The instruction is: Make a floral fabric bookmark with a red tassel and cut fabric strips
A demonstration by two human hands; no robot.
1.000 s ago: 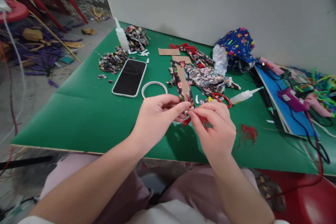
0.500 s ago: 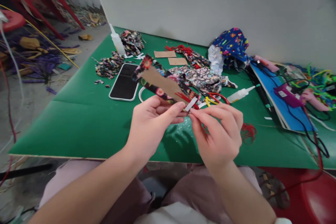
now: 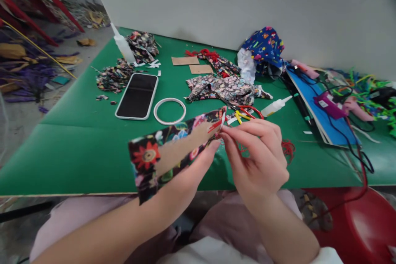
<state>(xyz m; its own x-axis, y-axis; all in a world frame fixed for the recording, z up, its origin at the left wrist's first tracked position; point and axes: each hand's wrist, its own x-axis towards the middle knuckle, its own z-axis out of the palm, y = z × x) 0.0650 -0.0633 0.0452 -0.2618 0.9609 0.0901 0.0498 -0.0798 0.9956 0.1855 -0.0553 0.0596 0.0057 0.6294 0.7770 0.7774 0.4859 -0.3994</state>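
A cardboard strip (image 3: 182, 143) edged with black flowered fabric (image 3: 147, 156) slants above the table, its near end over my left wrist. My left hand (image 3: 190, 177) grips it from below, thumb along the lower edge; its other fingers are mostly hidden. Thumb and forefinger of my right hand (image 3: 260, 156) pinch the far corner, by a narrow white strip (image 3: 223, 119). Red threads show on the cardboard there. Just beyond lie red-handled scissors (image 3: 255, 110) and a yellow-handled tool (image 3: 239, 116). A white ring (image 3: 155, 111), perhaps a tape roll, lies behind the strip.
On the green table (image 3: 77, 144) are a phone (image 3: 137, 96), flowered fabric (image 3: 229, 88), cardboard pieces (image 3: 185, 61), a bottle (image 3: 124, 49) and a smaller bottle (image 3: 276, 106). A blue folder (image 3: 321, 109) with cables lies right. A wall stands behind.
The strip has swung round, its free end coming down and toward me over my left wrist. The white ring is now uncovered. The white strip at the corner appears edge-on, and the view has shifted slightly.
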